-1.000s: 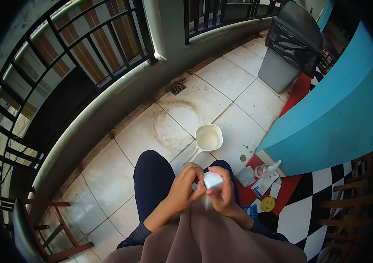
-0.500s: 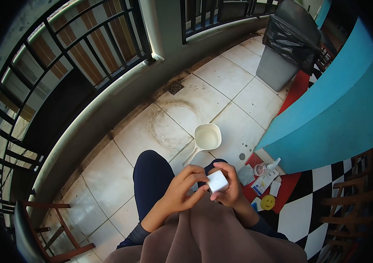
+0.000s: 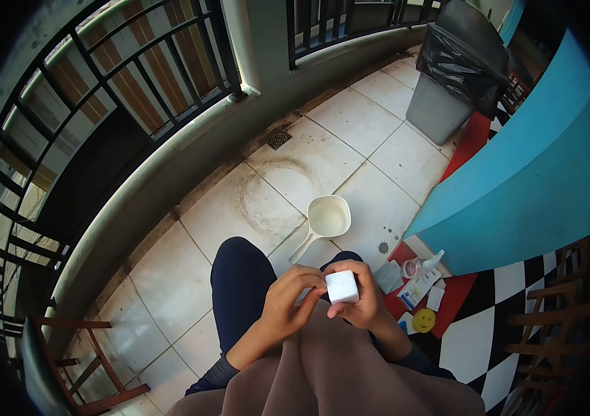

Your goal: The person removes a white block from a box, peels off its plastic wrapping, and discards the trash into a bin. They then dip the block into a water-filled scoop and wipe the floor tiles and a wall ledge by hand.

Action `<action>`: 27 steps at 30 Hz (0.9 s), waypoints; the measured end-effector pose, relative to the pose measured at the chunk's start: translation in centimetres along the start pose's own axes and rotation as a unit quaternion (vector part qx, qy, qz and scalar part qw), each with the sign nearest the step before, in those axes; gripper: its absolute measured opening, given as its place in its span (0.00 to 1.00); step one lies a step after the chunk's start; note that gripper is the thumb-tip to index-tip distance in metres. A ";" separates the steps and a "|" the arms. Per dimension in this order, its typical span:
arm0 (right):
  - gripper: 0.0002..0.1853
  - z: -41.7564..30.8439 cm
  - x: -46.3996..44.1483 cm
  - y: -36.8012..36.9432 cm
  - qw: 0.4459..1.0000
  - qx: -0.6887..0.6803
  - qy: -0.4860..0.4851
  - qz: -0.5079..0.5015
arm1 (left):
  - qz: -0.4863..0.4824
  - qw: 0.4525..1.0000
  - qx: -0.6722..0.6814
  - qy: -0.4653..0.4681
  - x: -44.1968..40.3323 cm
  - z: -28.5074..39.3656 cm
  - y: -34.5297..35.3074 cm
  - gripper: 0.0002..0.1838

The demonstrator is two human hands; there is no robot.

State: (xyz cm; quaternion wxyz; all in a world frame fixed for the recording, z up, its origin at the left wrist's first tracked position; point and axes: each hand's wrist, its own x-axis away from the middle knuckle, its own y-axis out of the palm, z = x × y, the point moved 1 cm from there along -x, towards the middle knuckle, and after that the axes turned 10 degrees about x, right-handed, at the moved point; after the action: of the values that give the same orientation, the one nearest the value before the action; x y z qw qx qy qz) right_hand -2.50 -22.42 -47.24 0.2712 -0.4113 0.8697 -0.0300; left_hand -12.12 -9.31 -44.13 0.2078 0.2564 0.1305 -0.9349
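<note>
A small white box is in my right hand, whose fingers wrap around its far side and thumb presses below it. My left hand is closed, its fingertips pinched together against the left edge of the box. Whether they grip a flap there is hidden. Both hands are above my lap. Just beyond my knees, a white dipper with its handle toward me stands on the tiles, seemingly with water inside.
On a red mat to the right lie a yellow smiley sponge, a clear bottle with white nozzle and a printed packet. A grey bin stands farther back. A floor drain lies near the wall.
The white box has turned in my right hand, so a face points up at me more squarely. My left fingertips have shifted slightly left along its edge. The dipper has not moved.
</note>
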 end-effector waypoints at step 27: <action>0.37 -0.3 0.9 1.3 0.996 -0.051 0.071 0.018 | -0.051 0.996 -0.017 -0.076 0.6 -0.5 0.1 0.10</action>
State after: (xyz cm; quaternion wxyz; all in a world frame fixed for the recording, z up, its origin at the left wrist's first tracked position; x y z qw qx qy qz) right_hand -4.01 -22.25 -47.75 0.1884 -0.4056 0.8944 -0.0102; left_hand -12.35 -9.42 -44.88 0.1730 0.1741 0.1430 -0.9588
